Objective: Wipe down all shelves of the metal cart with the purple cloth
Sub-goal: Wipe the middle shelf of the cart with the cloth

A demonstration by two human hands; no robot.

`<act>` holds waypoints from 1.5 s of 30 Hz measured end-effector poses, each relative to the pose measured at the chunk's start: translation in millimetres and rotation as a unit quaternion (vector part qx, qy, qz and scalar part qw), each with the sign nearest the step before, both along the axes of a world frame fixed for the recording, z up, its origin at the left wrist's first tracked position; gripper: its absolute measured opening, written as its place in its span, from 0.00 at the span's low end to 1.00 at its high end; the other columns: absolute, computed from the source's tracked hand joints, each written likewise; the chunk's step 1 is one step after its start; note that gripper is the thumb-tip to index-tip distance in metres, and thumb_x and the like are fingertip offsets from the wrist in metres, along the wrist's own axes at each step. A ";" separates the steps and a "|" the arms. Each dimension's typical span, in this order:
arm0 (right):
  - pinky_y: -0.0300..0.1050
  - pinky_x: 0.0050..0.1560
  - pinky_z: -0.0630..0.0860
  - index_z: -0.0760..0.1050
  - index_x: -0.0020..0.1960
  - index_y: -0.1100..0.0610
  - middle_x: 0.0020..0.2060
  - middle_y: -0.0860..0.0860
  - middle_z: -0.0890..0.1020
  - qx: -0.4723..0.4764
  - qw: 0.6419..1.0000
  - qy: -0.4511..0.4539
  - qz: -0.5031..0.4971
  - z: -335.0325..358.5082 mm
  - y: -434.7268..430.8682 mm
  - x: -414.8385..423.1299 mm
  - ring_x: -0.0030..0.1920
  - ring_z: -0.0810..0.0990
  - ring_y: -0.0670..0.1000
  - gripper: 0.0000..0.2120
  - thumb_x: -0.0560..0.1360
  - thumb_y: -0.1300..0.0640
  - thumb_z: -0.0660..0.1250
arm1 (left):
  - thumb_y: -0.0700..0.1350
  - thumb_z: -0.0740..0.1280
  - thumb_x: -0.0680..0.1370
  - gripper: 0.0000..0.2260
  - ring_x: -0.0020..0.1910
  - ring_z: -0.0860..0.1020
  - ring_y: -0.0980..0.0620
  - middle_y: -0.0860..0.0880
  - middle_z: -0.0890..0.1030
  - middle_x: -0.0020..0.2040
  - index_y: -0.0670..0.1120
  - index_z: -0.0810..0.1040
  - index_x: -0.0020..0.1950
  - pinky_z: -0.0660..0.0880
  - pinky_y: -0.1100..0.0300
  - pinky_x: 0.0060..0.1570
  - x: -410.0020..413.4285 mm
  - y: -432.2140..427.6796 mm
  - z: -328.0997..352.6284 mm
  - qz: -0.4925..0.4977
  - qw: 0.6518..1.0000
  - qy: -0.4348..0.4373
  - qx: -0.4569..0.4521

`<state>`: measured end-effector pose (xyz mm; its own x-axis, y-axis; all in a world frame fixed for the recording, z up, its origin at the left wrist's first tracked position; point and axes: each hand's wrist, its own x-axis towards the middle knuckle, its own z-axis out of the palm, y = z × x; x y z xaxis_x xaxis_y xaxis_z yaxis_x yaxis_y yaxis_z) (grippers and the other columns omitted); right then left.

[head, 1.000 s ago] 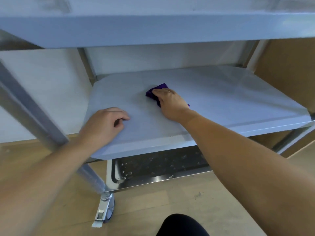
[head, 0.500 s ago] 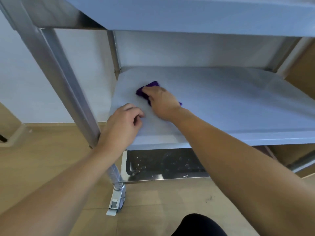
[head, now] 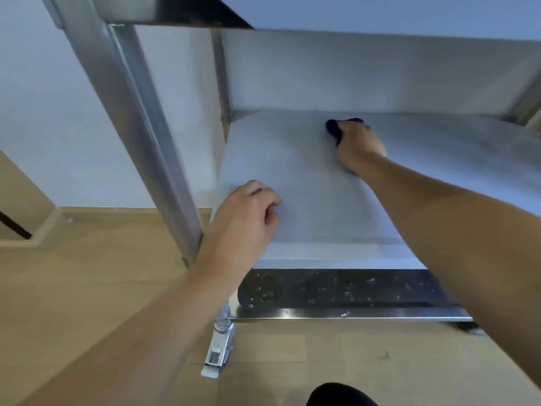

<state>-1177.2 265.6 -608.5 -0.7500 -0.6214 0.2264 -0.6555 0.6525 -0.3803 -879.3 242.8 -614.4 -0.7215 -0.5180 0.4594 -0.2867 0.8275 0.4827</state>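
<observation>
The cart (head: pixel 140 127) is brushed metal, standing on a pale wood-plank floor (head: pixel 87 288) against a plain white wall (head: pixel 44 98). A light wooden skirting (head: pixel 44 227) runs along the foot of the wall at the left.

The middle shelf (head: pixel 292 177) is a flat, matte grey sheet with a folded-down front lip. Its back edge meets the wall side of the frame. The underside of the top shelf (head: pixel 380 13) hangs over it.

The cloth (head: pixel 332 128) is bunched up at the back of the middle shelf, pressed onto the surface. Only its dark purple edge shows past the fingers. The right hand (head: pixel 360 145) is clenched over it, grasping it, with the arm stretched far in under the top shelf.

The left hand (head: pixel 246 218) rests on the front left corner of the same shelf, just beside the near post (head: pixel 164 177). Its fingers are curled into a loose fist with nothing in them.

Below, the bottom shelf (head: pixel 336 288) looks dark and is dotted with pale drops or specks. Its polished front lip carries a tiny mark, too small to read. A caster (head: pixel 218 353) with a grey brake tab sits under the near post. A dark rounded shape, perhaps a knee (head: pixel 339 395), shows at the bottom edge of the view.
</observation>
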 end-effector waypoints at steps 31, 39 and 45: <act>0.51 0.66 0.69 0.68 0.70 0.43 0.69 0.55 0.70 0.041 0.982 -0.003 0.184 11.9 -100.8 35.6 0.65 0.71 0.60 0.23 0.80 0.61 0.54 | 0.38 0.63 0.75 0.09 0.49 0.79 0.51 0.51 0.80 0.51 0.45 0.82 0.50 0.78 0.57 0.51 -4.2 2.5 1.0 0.006 1.000 -0.023 -0.012; 0.44 0.70 0.62 0.69 0.71 0.49 0.70 0.49 0.71 0.040 0.937 0.007 0.346 11.1 -33.1 85.8 0.69 0.68 0.52 0.21 0.80 0.62 0.56 | 0.37 0.62 0.77 0.10 0.49 0.78 0.51 0.52 0.80 0.52 0.44 0.82 0.51 0.77 0.54 0.49 -3.6 4.1 3.4 0.017 1.000 -0.026 0.001; 0.42 0.74 0.58 0.70 0.71 0.52 0.69 0.46 0.72 0.017 0.919 0.027 0.393 3.8 49.8 90.3 0.73 0.64 0.50 0.20 0.80 0.63 0.58 | 0.37 0.62 0.78 0.10 0.51 0.79 0.51 0.51 0.82 0.53 0.42 0.82 0.51 0.75 0.58 0.49 -3.4 5.6 3.9 0.029 0.999 -0.029 -0.009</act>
<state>-1086.9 315.4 -604.7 -0.0543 -0.9741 0.2196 -0.9465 -0.0198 -0.3220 -882.6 248.3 -610.5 -0.7165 -0.5513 0.4274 -0.3615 0.8175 0.4484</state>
